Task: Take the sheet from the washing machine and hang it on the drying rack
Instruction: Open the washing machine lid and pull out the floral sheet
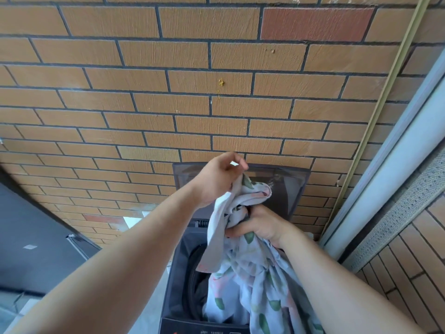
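Pale blue-white fabric sheet w/ green leaf & pink print [250, 280] is partly out of the dark grey top-loading washing machine [179, 273]: top part bunched between both hands, the rest trails down into the drum opening. Left hand [218, 179] is the higher one, fingers curled, pinching a fold near the sheet's top. Right hand [262, 225] sits lower, fist closed round a thick twisted bunch. The machine's tinted lid [291, 189] stands raised behind the hands, against the tan brick wall [168, 104]. Step in hand, as I judge it: hauling the sheet out of the drum. To do it well, go hand over hand & lift straight up so the cloth clears the drum rim w/o snagging. Don't yank, since wet fabric is prob. heavy & may be twisted inside. Gather the length up so no end drags, & find a hem early for spreading. Drying rack isn't in view, so can't tell which way to carry.
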A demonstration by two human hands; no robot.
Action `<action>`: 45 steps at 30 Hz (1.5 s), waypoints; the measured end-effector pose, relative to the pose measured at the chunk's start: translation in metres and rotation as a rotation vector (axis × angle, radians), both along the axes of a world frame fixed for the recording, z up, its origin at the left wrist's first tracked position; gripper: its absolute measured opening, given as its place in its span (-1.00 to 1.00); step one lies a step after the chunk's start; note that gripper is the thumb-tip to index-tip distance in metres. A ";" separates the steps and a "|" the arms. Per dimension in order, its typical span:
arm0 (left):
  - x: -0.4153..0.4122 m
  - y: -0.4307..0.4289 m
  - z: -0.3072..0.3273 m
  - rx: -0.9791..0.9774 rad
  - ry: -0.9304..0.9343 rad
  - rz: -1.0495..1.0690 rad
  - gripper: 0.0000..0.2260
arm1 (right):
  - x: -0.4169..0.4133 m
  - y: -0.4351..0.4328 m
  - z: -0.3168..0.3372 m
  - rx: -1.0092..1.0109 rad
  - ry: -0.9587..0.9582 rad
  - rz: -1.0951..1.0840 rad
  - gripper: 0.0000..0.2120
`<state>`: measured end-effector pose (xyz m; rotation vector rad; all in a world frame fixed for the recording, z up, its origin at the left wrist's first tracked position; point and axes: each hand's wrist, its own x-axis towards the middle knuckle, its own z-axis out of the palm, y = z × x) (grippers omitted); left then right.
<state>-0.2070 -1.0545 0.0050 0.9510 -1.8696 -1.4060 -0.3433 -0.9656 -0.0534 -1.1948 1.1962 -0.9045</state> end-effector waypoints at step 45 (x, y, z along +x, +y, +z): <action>0.001 0.006 -0.059 0.295 0.149 0.422 -0.83 | -0.025 0.017 -0.008 0.086 0.095 -0.597 -0.47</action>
